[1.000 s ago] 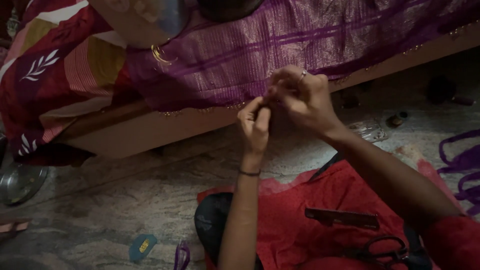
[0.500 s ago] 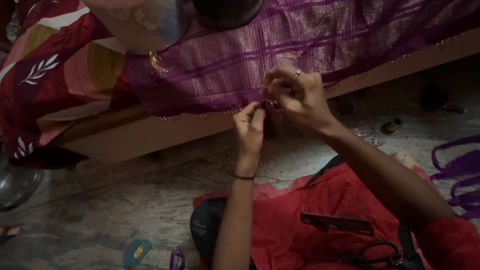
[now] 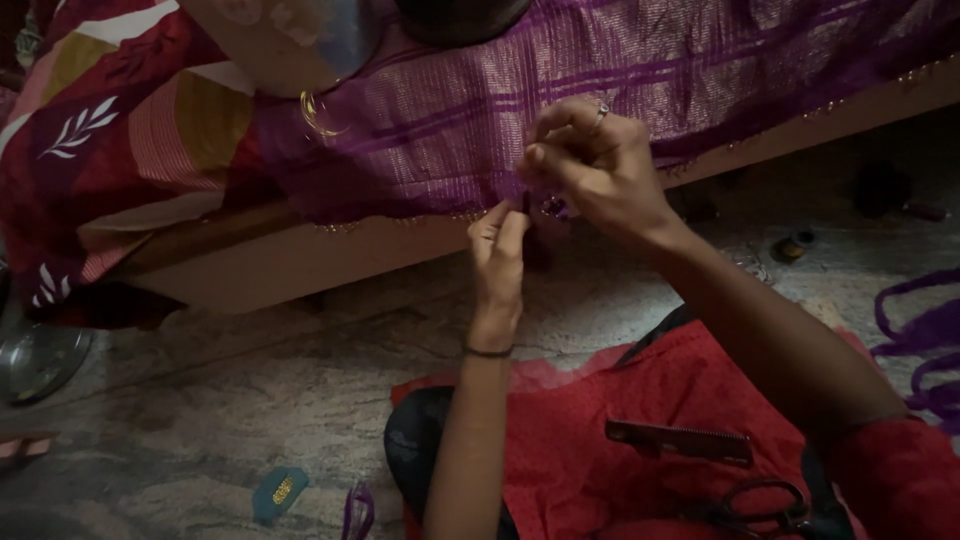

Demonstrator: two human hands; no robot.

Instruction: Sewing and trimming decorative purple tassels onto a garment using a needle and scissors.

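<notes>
My left hand is raised with its thumb and fingers pinched on a thin purple thread or strand. My right hand, with a ring on one finger, is closed just above and to the right of it, holding a small purple piece at the hanging edge of a purple cloth with gold stripes. The two hands almost touch. What exactly sits between the fingertips is too small and dark to tell. A thin dark bangle circles my left wrist.
Red fabric covers my lap, with a dark comb and black scissors on it. A wooden bed frame runs across, a red patterned sheet at left. A steel plate, a small teal item and purple strands lie on the floor.
Both hands have stayed together at the cloth's edge, shifting slightly; the left fingers keep pinching below the right hand. The view has tilted a little.
</notes>
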